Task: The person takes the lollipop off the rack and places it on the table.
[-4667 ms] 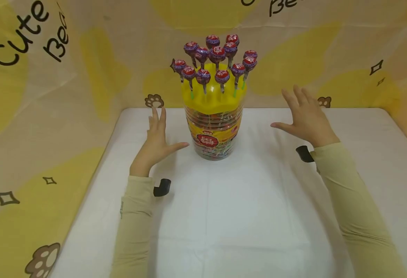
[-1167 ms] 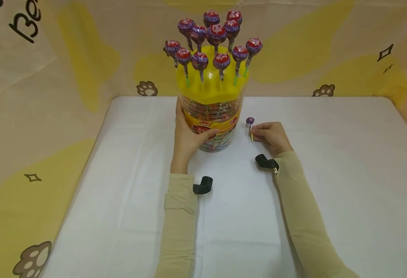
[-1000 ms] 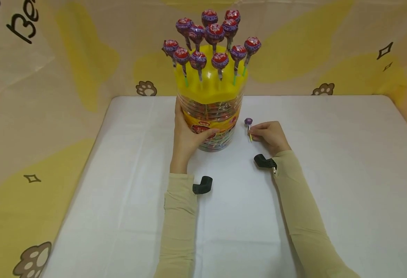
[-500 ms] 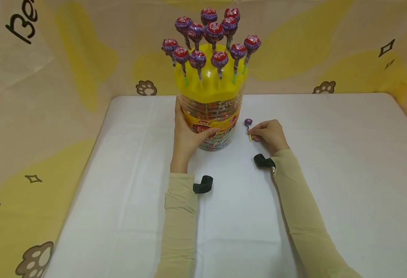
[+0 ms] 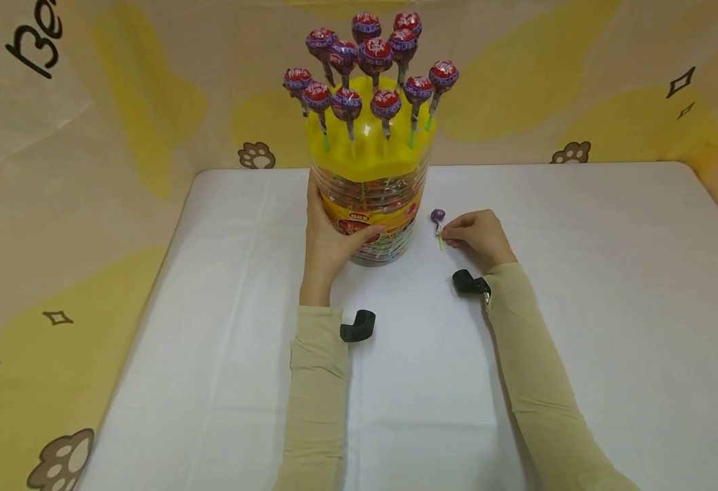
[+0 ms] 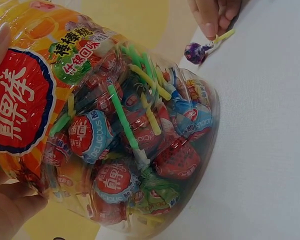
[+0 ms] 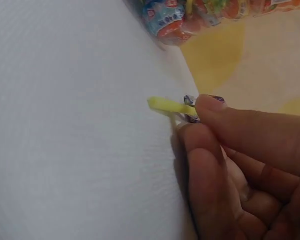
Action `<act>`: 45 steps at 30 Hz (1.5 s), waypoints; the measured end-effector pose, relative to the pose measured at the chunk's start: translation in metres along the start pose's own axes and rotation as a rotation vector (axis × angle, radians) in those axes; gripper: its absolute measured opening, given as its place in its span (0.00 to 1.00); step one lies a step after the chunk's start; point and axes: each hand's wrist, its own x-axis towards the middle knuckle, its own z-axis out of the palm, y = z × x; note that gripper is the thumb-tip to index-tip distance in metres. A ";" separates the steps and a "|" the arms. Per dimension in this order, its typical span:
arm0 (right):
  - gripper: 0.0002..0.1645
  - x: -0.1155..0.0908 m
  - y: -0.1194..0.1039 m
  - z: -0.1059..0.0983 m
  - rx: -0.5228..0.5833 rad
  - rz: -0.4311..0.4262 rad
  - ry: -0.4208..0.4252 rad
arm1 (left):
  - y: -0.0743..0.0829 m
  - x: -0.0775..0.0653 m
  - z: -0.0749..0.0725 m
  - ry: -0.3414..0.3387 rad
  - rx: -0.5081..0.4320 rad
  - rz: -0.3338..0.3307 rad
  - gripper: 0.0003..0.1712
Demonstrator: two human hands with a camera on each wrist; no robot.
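Observation:
A tall clear plastic jar [image 5: 374, 194] full of wrapped lollipops stands at the back of the table, topped by a yellow lid [image 5: 365, 153]. Several lollipops [image 5: 375, 56] in red and purple wrappers stick up from that lid. My left hand [image 5: 328, 242] grips the jar's left side, thumb across the front label; its far fingers are hidden. Right of the jar, a purple-wrapped lollipop [image 5: 437, 215] with a yellow stick is low at the tabletop, its head pointing away from me. My right hand [image 5: 478, 237] pinches its stick just below the wrapper between thumb and index finger.
A white cloth [image 5: 420, 368] covers the table. Behind and to the left hangs a yellow patterned backdrop [image 5: 518, 102]. A black wrist camera [image 5: 359, 326] juts from the left sleeve, another black camera [image 5: 469, 282] from the right.
Both hands began apart and empty; the left now holds the jar. One lollipop fewer stands at the lid's right side, and a lollipop is at the table. Over the last second, little has moved.

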 end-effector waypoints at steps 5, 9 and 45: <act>0.17 -0.003 -0.004 -0.001 0.105 0.010 0.004 | 0.001 -0.001 -0.001 -0.005 -0.002 -0.009 0.65; 0.17 -0.007 -0.011 -0.002 0.169 -0.013 0.053 | 0.001 -0.001 -0.001 -0.012 -0.006 -0.021 0.64; 0.09 -0.044 -0.153 0.002 0.684 -0.650 0.401 | 0.002 -0.001 -0.001 -0.013 -0.016 -0.023 0.66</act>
